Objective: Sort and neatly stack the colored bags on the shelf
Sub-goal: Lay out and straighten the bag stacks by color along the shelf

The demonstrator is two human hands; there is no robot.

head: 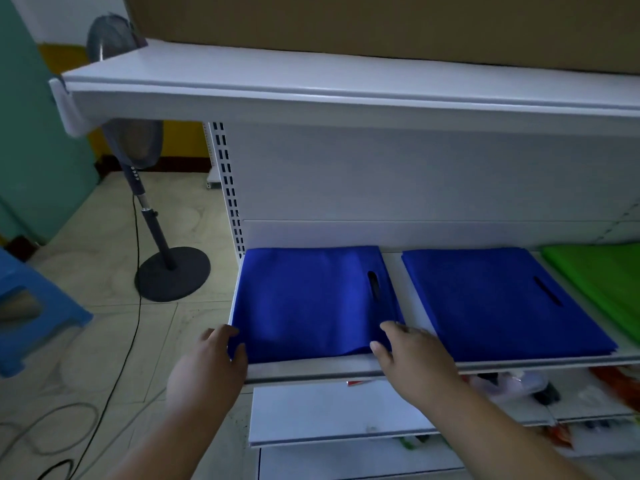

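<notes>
blue non-woven fabric bags with die-cut handle slots, the left-hand stack (311, 303), lie flat at the left end of the white metal shelf (346, 370), their front edge at the shelf lip. the left hand (216, 362) grips the stack's near left corner, fingers curled round the edge, while the right hand (412, 351) rests on the near right corner, thumb on the fabric's front edge, fingers loosely spread over the corner; whether it pinches the cloth cannot be told. both appear to be squaring the pile. just beside it, across a strip of bare shelf, a second stack of blue bags (498, 303) sits a little fanned at its front right edge, and a green fabric bag pile (602, 282) lies at the far right, partly out of view. judging by this, the colours look largely sorted, with tidying of edges left and perhaps merging the two blue piles. lower shelves hold blurred mixed goods. a grey pedestal fan (162, 251) stands on the tiled floor, near a blue plastic stool (31, 306).
</notes>
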